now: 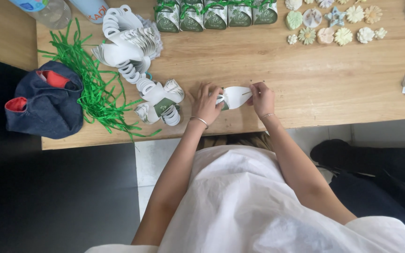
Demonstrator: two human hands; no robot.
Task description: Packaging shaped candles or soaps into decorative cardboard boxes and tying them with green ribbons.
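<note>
Head view: white paper box (236, 97) pinched between left hand (206, 104) and right hand (262, 98).

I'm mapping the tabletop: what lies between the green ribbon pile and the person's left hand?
In the head view, a few flat white-and-green box blanks lie between the green ribbon pile and the left hand.

**Wooden table, tiled floor, pretty soft light**

A light wooden table (305, 79) with visible grain is seen from straight above, its near edge cutting across the middle of the view. Below that edge, a pale tiled floor (153, 164) is shown, with grout lines faintly made out. The area left of the tiles is swallowed by deep shadow. The tabletop is lit evenly and softly, no hard shadows cast. No walls or windows can be made out.
</note>
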